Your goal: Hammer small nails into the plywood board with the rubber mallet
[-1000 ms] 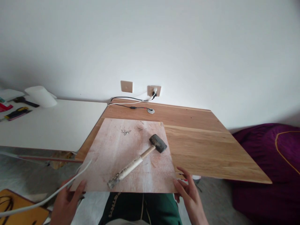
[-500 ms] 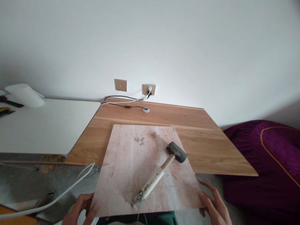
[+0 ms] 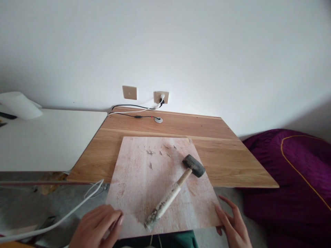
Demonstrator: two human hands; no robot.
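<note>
A pale pinkish wooden board (image 3: 144, 186) rests partly on the wooden table (image 3: 227, 162) and juts out toward me. My left hand (image 3: 97, 227) lies on the board's near left corner, fingers bent over its top. My right hand (image 3: 232, 224) grips the near right edge with fingers spread along it. A rubber mallet (image 3: 176, 187) with a black head and a dirty light handle lies diagonally on the board. Several small nails (image 3: 159, 153) are scattered near the board's far edge.
A white table (image 3: 46, 137) adjoins on the left, with a white roll (image 3: 18, 105) at its back. Cables (image 3: 137, 113) run from a wall socket (image 3: 161, 97) across the wooden table. A white cord (image 3: 64, 215) hangs at lower left. A purple beanbag (image 3: 292, 182) sits right.
The board has slid right and toward me over the table edge, carrying the mallet; the nails have shifted. My left hand has moved from the edge onto the board's top.
</note>
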